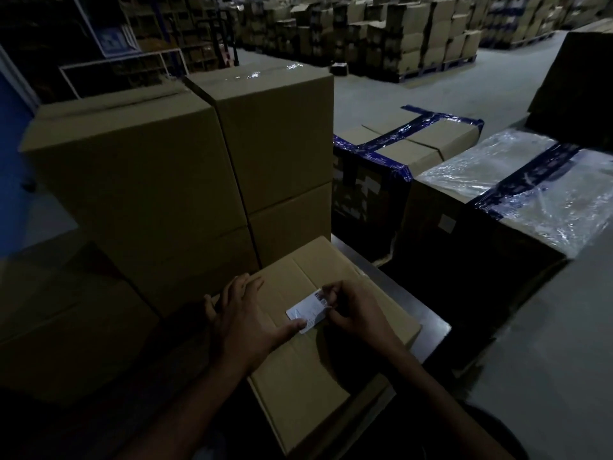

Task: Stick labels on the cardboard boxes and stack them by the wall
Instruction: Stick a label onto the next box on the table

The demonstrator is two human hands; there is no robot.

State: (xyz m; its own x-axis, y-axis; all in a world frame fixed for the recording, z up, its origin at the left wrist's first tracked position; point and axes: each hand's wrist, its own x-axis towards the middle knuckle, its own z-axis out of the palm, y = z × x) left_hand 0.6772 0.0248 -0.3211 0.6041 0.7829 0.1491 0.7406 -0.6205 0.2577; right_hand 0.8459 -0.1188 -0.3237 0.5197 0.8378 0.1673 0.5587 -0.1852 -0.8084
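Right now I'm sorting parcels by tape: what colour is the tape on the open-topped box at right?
Dark blue tape, seen in the head view.

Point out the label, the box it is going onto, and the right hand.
label (306,310): head view, middle of its white face.
box (318,370): head view, bare top panel.
right hand (351,310): head view, back of hand.

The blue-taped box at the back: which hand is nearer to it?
Right. The right hand pinches the label, on the side toward the blue-taped box; the left hand lies farther left, thumb on the label.
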